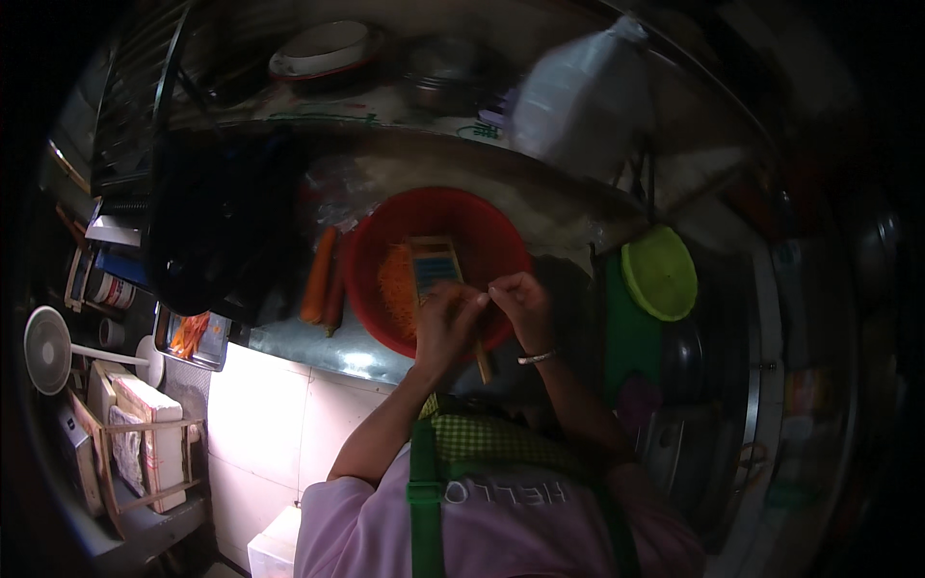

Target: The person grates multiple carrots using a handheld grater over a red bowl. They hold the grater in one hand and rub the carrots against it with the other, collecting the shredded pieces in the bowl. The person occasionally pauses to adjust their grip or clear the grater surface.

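Observation:
A red plastic basin stands on the metal counter before me, with shredded carrot along its left side. A wooden-framed grater lies aslant across the basin, its handle end sticking out over the near rim. My left hand is over the grater's lower part; whether it grips the frame is hidden. My right hand is raised over the basin's right side, thumb and finger pinched close to my left fingertips. Anything between them is too small and blurred to tell. Two whole carrots lie left of the basin.
Crumpled clear plastic lies behind the carrots. A metal tray with orange strips stands at the left. On the right is a yellow-green basket over a green board. A white plastic bag hangs at the back, near stacked bowls.

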`<action>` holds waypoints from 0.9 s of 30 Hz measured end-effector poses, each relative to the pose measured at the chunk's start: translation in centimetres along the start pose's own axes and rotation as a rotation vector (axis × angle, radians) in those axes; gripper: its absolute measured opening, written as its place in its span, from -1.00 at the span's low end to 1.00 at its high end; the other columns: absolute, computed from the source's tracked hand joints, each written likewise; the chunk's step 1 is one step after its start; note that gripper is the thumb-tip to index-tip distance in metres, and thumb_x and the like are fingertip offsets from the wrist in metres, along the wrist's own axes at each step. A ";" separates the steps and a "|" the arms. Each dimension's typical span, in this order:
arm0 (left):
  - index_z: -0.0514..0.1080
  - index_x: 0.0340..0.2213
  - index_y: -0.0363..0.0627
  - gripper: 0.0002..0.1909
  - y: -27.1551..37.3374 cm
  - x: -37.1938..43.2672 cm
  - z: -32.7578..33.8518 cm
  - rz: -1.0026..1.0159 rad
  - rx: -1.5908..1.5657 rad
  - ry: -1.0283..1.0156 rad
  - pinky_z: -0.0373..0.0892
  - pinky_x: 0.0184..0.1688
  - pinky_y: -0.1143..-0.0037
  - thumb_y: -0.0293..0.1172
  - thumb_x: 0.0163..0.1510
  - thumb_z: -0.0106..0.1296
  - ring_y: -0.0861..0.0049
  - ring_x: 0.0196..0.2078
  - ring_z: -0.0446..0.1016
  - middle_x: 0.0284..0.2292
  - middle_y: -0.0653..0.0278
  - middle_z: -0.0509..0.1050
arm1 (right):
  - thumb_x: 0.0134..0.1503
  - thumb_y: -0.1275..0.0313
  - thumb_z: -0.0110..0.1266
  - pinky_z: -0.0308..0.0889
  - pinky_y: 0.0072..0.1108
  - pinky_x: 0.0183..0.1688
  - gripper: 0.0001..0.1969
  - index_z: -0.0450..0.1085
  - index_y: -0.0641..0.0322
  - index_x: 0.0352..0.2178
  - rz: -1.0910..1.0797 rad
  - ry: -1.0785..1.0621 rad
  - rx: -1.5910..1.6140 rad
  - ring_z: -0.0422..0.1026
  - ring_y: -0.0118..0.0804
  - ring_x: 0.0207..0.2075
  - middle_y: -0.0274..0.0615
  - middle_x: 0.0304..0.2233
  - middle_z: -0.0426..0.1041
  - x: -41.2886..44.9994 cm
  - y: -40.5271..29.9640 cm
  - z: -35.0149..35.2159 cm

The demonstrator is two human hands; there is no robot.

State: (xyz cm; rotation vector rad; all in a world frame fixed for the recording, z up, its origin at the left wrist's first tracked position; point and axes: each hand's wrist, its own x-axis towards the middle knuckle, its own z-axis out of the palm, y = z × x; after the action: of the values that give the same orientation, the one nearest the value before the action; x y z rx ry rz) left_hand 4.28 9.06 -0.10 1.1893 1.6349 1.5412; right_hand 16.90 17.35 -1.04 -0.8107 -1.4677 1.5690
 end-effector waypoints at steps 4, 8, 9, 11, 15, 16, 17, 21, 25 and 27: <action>0.41 -0.51 -0.23 -0.82 1.9 0.0 2.0 -0.153 -0.236 -0.118 0.25 -0.40 0.64 -0.34 -0.05 0.08 0.69 -0.48 0.33 -0.56 0.34 0.40 | -0.02 0.57 0.03 0.28 -0.72 -0.37 -0.92 0.28 0.29 -0.47 -0.014 0.025 -0.017 0.37 -0.56 -0.42 -0.28 -0.46 0.37 -1.2 -1.2 -1.8; 0.42 -0.53 -0.22 -0.83 2.2 -0.3 4.5 -0.125 -0.184 -0.203 0.22 -0.43 0.69 -0.35 -0.06 0.09 0.78 -0.52 0.27 -0.59 0.39 0.40 | -0.03 0.67 -0.02 0.30 -0.69 -0.28 -0.91 0.26 0.31 -0.47 -0.049 0.076 -0.088 0.38 -0.48 -0.36 -0.18 -0.35 0.34 -3.3 -2.8 -4.2; 0.42 -0.52 -0.22 -0.84 2.2 -0.3 5.2 -0.103 -0.205 -0.234 0.22 -0.43 0.69 -0.36 -0.06 0.09 0.79 -0.52 0.27 -0.58 0.40 0.40 | -0.04 0.68 -0.02 0.30 -0.69 -0.28 -0.90 0.25 0.31 -0.47 -0.057 0.088 -0.085 0.38 -0.48 -0.35 -0.17 -0.34 0.33 -3.9 -3.1 -4.9; 0.43 -0.52 -0.21 -0.86 3.2 -0.5 6.4 -0.196 -0.240 -0.330 0.21 -0.44 0.70 -0.38 -0.07 0.09 0.80 -0.52 0.26 -0.58 0.41 0.41 | -0.04 0.63 0.03 0.28 -0.74 -0.35 -0.90 0.26 0.29 -0.48 -0.090 0.131 0.005 0.35 -0.55 -0.41 -0.24 -0.36 0.33 -4.9 -2.9 -6.4; 0.43 -0.52 -0.20 -0.90 3.2 -1.2 9.2 -0.160 -0.236 -0.476 0.20 -0.44 0.70 -0.44 -0.09 0.08 0.81 -0.52 0.26 -0.57 0.43 0.40 | -0.04 0.62 0.06 0.26 -0.77 -0.39 -0.88 0.26 0.28 -0.48 -0.081 0.236 -0.044 0.32 -0.61 -0.44 -0.29 -0.38 0.33 -7.5 -3.6 -9.3; 0.43 -0.52 -0.21 -0.91 3.2 -1.4 10.0 -0.151 -0.255 -0.503 0.20 -0.44 0.70 -0.45 -0.09 0.08 0.81 -0.52 0.26 -0.57 0.43 0.40 | -0.05 0.62 0.06 0.26 -0.77 -0.38 -0.88 0.26 0.28 -0.48 -0.102 0.246 -0.053 0.32 -0.61 -0.44 -0.29 -0.39 0.33 -8.1 -3.9 -9.9; 0.42 -0.52 -0.21 -0.92 3.1 -1.5 10.8 -0.143 -0.275 -0.528 0.20 -0.45 0.70 -0.46 -0.10 0.07 0.81 -0.52 0.26 -0.57 0.43 0.40 | -0.05 0.62 0.06 0.26 -0.78 -0.38 -0.88 0.26 0.28 -0.49 -0.122 0.256 -0.062 0.32 -0.61 -0.44 -0.30 -0.39 0.33 -8.6 -4.2 -10.5; 0.41 -0.53 -0.23 -0.94 4.0 -2.2 13.6 -0.118 -0.236 -0.607 0.20 -0.48 0.71 -0.50 -0.09 0.05 0.81 -0.55 0.25 -0.59 0.44 0.39 | -0.05 0.62 0.07 0.26 -0.78 -0.39 -0.89 0.27 0.30 -0.49 -0.204 0.344 -0.103 0.32 -0.62 -0.46 -0.30 -0.43 0.34 -10.8 -4.5 -12.6; 0.39 -0.57 -0.25 -0.91 3.8 -4.3 16.9 -0.125 -0.410 -0.669 0.19 -0.52 0.71 -0.49 -0.08 0.05 0.81 -0.56 0.26 -0.61 0.44 0.38 | -0.02 0.59 0.05 0.25 -0.78 -0.45 -0.92 0.29 0.32 -0.48 -0.280 0.438 -0.069 0.31 -0.63 -0.53 -0.28 -0.49 0.39 -12.2 -4.7 -13.6; 0.38 -0.59 -0.26 -0.86 3.1 -5.0 18.2 -0.132 -0.336 -0.690 0.19 -0.53 0.72 -0.45 -0.08 0.06 0.80 -0.57 0.28 -0.64 0.42 0.38 | 0.01 0.56 0.04 0.24 -0.79 -0.49 -0.93 0.31 0.34 -0.46 -0.254 0.470 -0.007 0.30 -0.65 -0.56 -0.27 -0.51 0.40 -12.6 -5.0 -14.0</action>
State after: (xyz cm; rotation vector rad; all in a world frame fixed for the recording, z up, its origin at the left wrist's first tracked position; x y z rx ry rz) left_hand 23.08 12.50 -0.69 1.2109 0.9381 1.0874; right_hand 35.69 12.59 1.39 -0.8863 -1.1770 1.0920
